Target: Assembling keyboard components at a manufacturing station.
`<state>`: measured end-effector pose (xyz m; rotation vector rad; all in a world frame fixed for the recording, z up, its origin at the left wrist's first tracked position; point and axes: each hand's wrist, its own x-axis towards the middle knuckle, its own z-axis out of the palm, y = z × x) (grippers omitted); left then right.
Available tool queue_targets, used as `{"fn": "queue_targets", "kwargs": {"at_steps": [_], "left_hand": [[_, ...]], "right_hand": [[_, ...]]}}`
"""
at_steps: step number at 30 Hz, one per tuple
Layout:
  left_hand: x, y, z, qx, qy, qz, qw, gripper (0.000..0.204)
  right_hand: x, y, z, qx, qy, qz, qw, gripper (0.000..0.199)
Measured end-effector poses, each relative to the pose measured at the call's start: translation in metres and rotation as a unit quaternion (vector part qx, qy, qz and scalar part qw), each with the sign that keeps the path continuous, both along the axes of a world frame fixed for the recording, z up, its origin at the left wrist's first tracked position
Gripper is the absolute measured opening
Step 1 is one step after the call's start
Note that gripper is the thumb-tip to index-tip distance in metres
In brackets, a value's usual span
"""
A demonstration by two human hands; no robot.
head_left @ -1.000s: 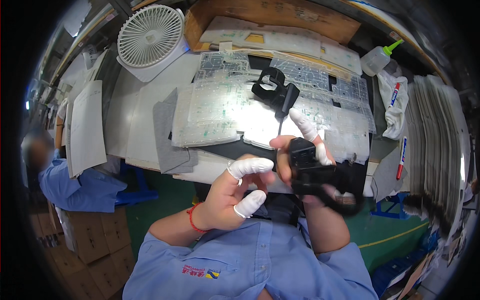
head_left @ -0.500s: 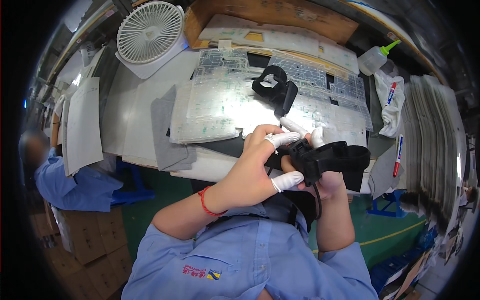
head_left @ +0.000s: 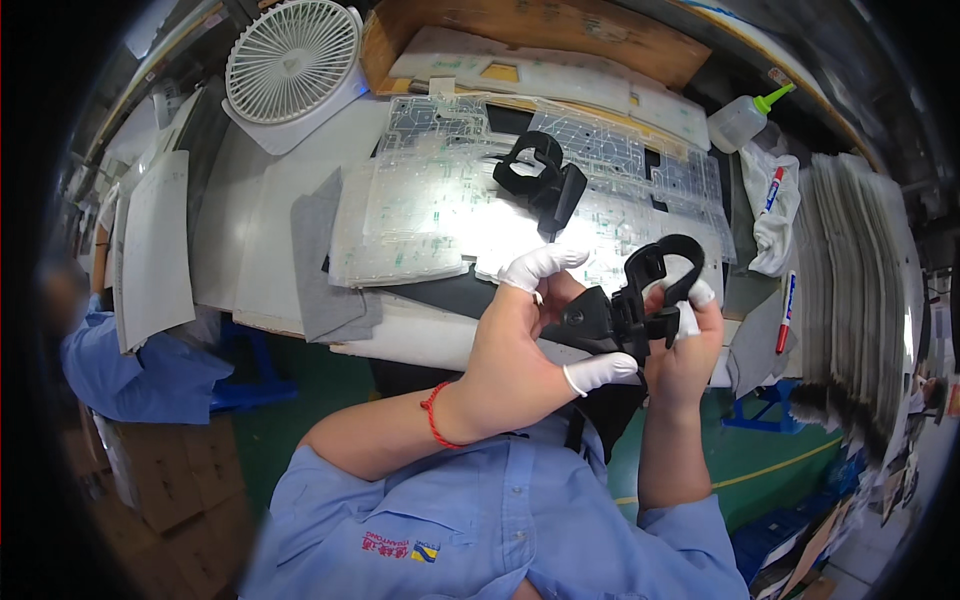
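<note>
A black device with a strap loop [head_left: 590, 320] is held between both hands above the table's near edge; a small round spot shows on its body, and its loop stands up on the right. My left hand [head_left: 515, 345] closes on the body, with white finger cots on thumb and forefinger and a red cord at the wrist. My right hand [head_left: 685, 350], also with white finger cots, grips the loop side from the right; part of its fingers is hidden behind the strap. A second black strap device [head_left: 560, 190] lies on the clear printed sheets [head_left: 420, 215] beyond my hands.
A white fan [head_left: 295, 65] stands at the back left. Grey cloth [head_left: 330, 265] lies left of the sheets. On the right are a green-tipped squeeze bottle [head_left: 738, 123], a white cloth [head_left: 775, 235], red markers [head_left: 786, 310] and stacked sheets [head_left: 860, 270]. A co-worker's blue sleeve [head_left: 140, 365] is at far left.
The held device has been turned, so its strap loop now rises instead of pointing right. My right hand has shifted to the loop's right side, its fingers now more in sight.
</note>
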<state>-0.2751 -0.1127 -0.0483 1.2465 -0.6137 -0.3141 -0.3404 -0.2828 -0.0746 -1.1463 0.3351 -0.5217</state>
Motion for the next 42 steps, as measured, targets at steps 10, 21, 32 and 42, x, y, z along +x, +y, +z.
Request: {"fn": "queue_targets", "kwargs": {"at_steps": [10,21,32,42], "left_hand": [[-0.001,-0.014,-0.006,0.06,-0.098,0.02,0.993,0.09],[0.0,-0.017,-0.008,0.095,-0.098,0.03,0.99,0.087],[-0.002,-0.015,-0.017,0.097,-0.107,0.047,0.988,0.085],[-0.005,-0.021,-0.029,0.013,-0.23,0.058,0.971,0.088]], "right_hand": [[-0.004,-0.019,-0.002,0.289,-0.185,0.145,0.928,0.041],[-0.004,-0.009,0.011,0.139,-0.01,0.087,0.986,0.026],[-0.015,0.002,0.002,-0.344,-0.112,-0.089,0.928,0.047],[-0.023,0.007,-0.001,-0.328,-0.084,-0.106,0.935,0.022]]}}
